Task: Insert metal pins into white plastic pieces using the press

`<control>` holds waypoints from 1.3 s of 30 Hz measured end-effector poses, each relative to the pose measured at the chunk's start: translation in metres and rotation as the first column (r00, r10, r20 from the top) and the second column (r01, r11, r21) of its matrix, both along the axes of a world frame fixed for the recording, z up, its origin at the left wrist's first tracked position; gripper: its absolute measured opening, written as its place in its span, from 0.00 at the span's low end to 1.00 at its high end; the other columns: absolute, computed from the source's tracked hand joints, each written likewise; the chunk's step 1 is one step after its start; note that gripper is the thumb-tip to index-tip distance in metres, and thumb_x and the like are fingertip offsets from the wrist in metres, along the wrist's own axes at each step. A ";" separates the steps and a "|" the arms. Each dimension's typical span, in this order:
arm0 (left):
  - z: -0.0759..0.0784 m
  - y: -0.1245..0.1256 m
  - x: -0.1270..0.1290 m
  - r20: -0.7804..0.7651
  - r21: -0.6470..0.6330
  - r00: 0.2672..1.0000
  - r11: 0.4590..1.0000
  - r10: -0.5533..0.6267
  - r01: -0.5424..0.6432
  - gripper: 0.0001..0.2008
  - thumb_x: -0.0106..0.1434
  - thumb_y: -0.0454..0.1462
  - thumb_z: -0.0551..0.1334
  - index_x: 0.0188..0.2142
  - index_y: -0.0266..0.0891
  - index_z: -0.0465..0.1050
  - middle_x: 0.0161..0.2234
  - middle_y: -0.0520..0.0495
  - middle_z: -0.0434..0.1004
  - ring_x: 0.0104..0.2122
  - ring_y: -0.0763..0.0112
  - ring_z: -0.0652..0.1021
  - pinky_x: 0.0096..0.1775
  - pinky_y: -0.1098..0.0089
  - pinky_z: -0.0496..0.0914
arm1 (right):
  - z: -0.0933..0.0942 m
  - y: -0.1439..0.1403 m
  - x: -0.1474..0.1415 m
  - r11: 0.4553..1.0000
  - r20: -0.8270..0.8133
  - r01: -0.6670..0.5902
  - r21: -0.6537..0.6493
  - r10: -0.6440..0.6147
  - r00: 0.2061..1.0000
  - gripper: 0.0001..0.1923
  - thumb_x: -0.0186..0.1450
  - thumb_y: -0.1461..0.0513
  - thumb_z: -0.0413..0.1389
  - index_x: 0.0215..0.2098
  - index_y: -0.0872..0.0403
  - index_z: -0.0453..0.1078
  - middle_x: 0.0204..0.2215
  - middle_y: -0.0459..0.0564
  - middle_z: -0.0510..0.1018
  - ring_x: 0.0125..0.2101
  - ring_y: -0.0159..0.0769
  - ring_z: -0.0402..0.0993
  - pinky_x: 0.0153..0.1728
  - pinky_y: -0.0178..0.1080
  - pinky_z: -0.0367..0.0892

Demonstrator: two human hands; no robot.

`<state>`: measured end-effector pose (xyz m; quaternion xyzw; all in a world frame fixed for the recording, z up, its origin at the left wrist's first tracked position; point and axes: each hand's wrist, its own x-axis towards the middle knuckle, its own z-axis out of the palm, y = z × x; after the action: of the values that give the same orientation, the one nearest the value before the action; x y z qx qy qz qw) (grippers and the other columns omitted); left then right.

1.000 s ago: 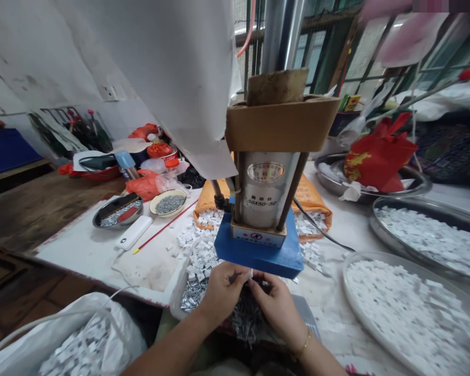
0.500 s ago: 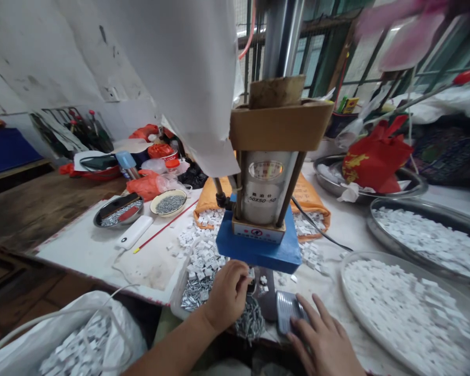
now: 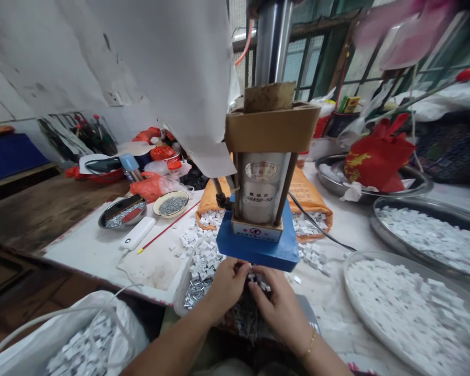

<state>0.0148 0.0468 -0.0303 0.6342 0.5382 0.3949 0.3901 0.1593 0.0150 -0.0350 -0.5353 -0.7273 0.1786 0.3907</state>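
A small press with a silver cylinder and a blue block stands at the table's near edge. Both my hands meet just under the blue block. My left hand has its fingers pinched together at the press's base, on something too small to make out. My right hand reaches in beside it, fingertips touching the same spot; a bracelet is on that wrist. Under and around my hands lie small metal clips and small white plastic pieces.
Two round trays of white pieces sit to the right, with a red bag in a third tray behind. A white sack of pieces is at lower left. Dishes of metal parts, a white power bank and an orange bag lie further back.
My right hand left the grey pad at the lower right and came back to the press base beside my left hand. The left hand stayed at the base.
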 end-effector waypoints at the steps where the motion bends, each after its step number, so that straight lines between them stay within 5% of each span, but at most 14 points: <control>1: -0.001 0.003 0.000 0.015 -0.027 1.000 1.000 -0.007 0.008 0.07 0.60 0.33 0.56 0.31 0.37 0.73 0.29 0.48 0.77 0.31 0.68 0.76 0.35 0.70 0.68 | -0.001 0.001 -0.005 1.000 -0.014 0.003 -0.005 -0.003 1.000 0.11 0.62 0.62 0.51 0.42 0.52 0.68 0.39 0.54 0.77 0.42 0.44 0.72 0.42 0.45 0.69; 12: -0.011 -0.004 -0.009 0.019 -0.042 0.998 0.997 0.065 -0.064 0.08 0.61 0.38 0.57 0.31 0.38 0.73 0.29 0.49 0.77 0.31 0.68 0.75 0.34 0.71 0.68 | -0.011 0.008 -0.010 0.989 -0.048 0.078 -0.122 -0.084 0.995 0.11 0.62 0.58 0.50 0.40 0.53 0.71 0.37 0.53 0.78 0.39 0.44 0.73 0.39 0.43 0.69; 19: -0.014 -0.022 -0.058 -0.227 0.096 0.971 0.994 0.070 -0.049 0.09 0.62 0.35 0.53 0.31 0.39 0.71 0.31 0.47 0.76 0.34 0.65 0.75 0.37 0.67 0.69 | -0.021 0.003 0.023 0.987 0.120 0.096 -0.127 -0.081 0.989 0.11 0.63 0.62 0.49 0.38 0.51 0.73 0.35 0.52 0.79 0.38 0.43 0.74 0.40 0.43 0.68; 22: -0.016 -0.029 -0.077 -0.400 0.080 0.917 0.996 -0.005 0.041 0.10 0.63 0.34 0.52 0.31 0.39 0.72 0.32 0.46 0.76 0.34 0.65 0.75 0.38 0.67 0.69 | -0.027 0.007 0.018 0.988 0.183 0.040 -0.150 -0.012 0.983 0.12 0.59 0.66 0.51 0.37 0.49 0.75 0.35 0.51 0.79 0.37 0.43 0.73 0.38 0.41 0.67; 25: -0.015 -0.032 -0.085 -0.611 -0.004 0.784 0.991 -0.106 0.130 0.09 0.60 0.32 0.55 0.35 0.40 0.74 0.34 0.44 0.75 0.36 0.63 0.74 0.39 0.66 0.67 | -0.032 0.020 0.015 0.985 0.224 0.066 -0.161 -0.029 0.974 0.12 0.61 0.66 0.49 0.35 0.51 0.75 0.33 0.52 0.79 0.35 0.43 0.73 0.37 0.42 0.66; 28: -0.016 -0.032 -0.081 -0.741 -0.087 0.649 0.983 -0.171 0.159 0.10 0.57 0.33 0.59 0.39 0.40 0.74 0.37 0.43 0.73 0.38 0.61 0.73 0.39 0.65 0.67 | -0.035 0.030 0.018 0.981 0.235 0.104 -0.166 -0.063 0.970 0.11 0.63 0.62 0.48 0.34 0.54 0.74 0.33 0.54 0.78 0.36 0.45 0.73 0.37 0.44 0.65; 31: -0.021 -0.030 -0.070 -0.798 -0.120 0.565 0.974 -0.210 0.192 0.07 0.59 0.32 0.56 0.32 0.39 0.74 0.35 0.43 0.73 0.37 0.61 0.73 0.37 0.65 0.66 | -0.032 0.021 0.020 0.979 0.229 0.108 -0.170 -0.068 0.971 0.12 0.64 0.60 0.48 0.35 0.54 0.72 0.35 0.56 0.78 0.38 0.46 0.73 0.39 0.45 0.66; 39: -0.025 -0.031 -0.062 -0.765 -0.065 0.616 0.974 -0.189 0.218 0.10 0.61 0.29 0.53 0.37 0.37 0.72 0.37 0.42 0.72 0.39 0.60 0.71 0.40 0.64 0.64 | -0.013 -0.023 -0.005 0.933 0.104 0.022 -0.359 0.016 0.994 0.09 0.62 0.60 0.49 0.34 0.52 0.71 0.32 0.52 0.77 0.34 0.41 0.74 0.36 0.40 0.68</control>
<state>-0.0474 0.0161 -0.0549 0.8049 0.5701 0.0515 0.1564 0.1546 -0.0078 -0.0480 -0.6074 -0.7011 0.2795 0.2476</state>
